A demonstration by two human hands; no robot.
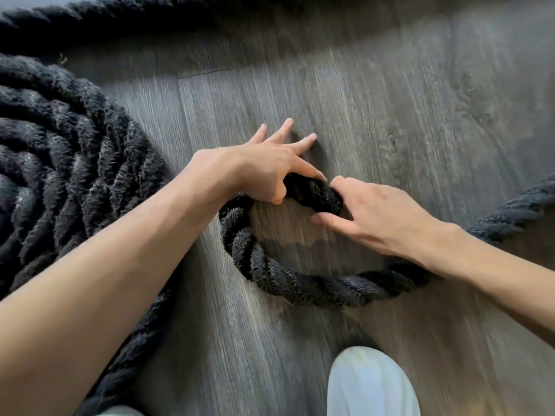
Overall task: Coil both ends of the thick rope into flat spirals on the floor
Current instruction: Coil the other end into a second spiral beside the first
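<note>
A thick, fuzzy black rope (300, 280) bends into a hook shape on the grey wood floor at the centre. Its capped end (315, 192) points right, between my two hands. My left hand (267, 166) pinches the rope just behind the end with thumb and forefinger, the other fingers spread on the floor. My right hand (381, 217) holds the tip of the end between thumb and fingers. From under my right wrist the rope runs off to the right edge. A finished flat spiral (60, 163) of the same rope lies at the left.
A white shoe (369, 385) stands on the floor at the bottom, right of centre. Another stretch of black rope (180, 16) runs along the top edge. Rope from the spiral (129, 349) passes under my left forearm towards the bottom. Bare floor (420, 100) lies beyond my hands.
</note>
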